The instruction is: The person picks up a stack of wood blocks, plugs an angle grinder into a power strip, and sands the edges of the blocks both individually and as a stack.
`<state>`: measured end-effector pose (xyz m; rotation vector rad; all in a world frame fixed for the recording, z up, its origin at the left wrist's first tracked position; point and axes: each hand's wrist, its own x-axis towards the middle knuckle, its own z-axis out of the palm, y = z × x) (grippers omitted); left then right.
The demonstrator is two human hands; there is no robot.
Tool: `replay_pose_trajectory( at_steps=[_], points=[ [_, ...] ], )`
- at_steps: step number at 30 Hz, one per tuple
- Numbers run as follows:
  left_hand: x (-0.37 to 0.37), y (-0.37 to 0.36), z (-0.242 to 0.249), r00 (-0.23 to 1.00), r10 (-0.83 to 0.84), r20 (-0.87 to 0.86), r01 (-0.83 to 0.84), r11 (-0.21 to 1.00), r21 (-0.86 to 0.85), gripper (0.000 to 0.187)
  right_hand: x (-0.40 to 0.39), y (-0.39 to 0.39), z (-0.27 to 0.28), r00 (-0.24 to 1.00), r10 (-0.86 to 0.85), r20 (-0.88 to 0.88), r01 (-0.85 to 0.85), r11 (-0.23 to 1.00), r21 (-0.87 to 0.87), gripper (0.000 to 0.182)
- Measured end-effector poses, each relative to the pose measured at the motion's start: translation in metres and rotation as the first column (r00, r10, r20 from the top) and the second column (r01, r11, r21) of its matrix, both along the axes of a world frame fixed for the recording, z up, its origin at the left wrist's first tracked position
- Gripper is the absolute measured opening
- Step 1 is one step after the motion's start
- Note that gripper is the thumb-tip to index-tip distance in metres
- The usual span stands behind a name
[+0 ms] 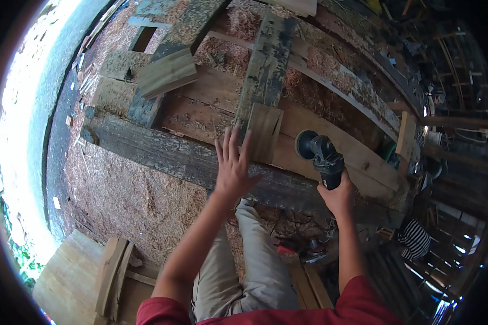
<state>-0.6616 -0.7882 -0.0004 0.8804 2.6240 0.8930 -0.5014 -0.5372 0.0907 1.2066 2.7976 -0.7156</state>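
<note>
My right hand (339, 194) is wrapped round the dark body of an angle grinder (329, 161). Its round disc (306, 144) points up and left, over the pale planks of the bench. With fingers stretched out, my left hand (234, 165) reaches over the bench's front beam (168, 151), its fingertips close to the left edge of a small wooden block (264, 132). That block lies across the near end of a dark, worn crosspiece (268, 65). A second wooden block (168, 73) rests on another crosspiece farther left.
Wood shavings (130, 189) cover the floor and fill the bench gaps. Boards (111, 276) lie stacked at lower left. A red tool (286, 249) sits on the floor by my legs, near a striped cloth (415, 238). An upright wood piece (405, 134) stands at the bench's right end.
</note>
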Motion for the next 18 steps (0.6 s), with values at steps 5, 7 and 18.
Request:
replay_pose_trajectory(
  at_steps=[5, 7, 18],
  points=[
    [-0.099, 0.03, 0.015, 0.809, -0.575, -0.117, 0.515, 0.791, -0.33, 0.146, 0.027, 0.014, -0.013, 0.998, -0.059, -0.02, 0.059, 0.998, -0.033, 0.062],
    [-0.121, 0.037, 0.008, 0.746, -0.657, -0.107, 0.594, 0.73, -0.34, 0.148, 0.037, 0.021, -0.022, 0.998, -0.066, -0.013, 0.065, 0.997, -0.044, 0.063],
    [-0.026, 0.035, -0.005, 0.977, 0.187, -0.103, -0.203, 0.963, -0.176, 0.141, 0.041, 0.022, -0.007, 0.993, -0.122, -0.003, 0.121, 0.987, -0.104, 0.061]
  ],
)
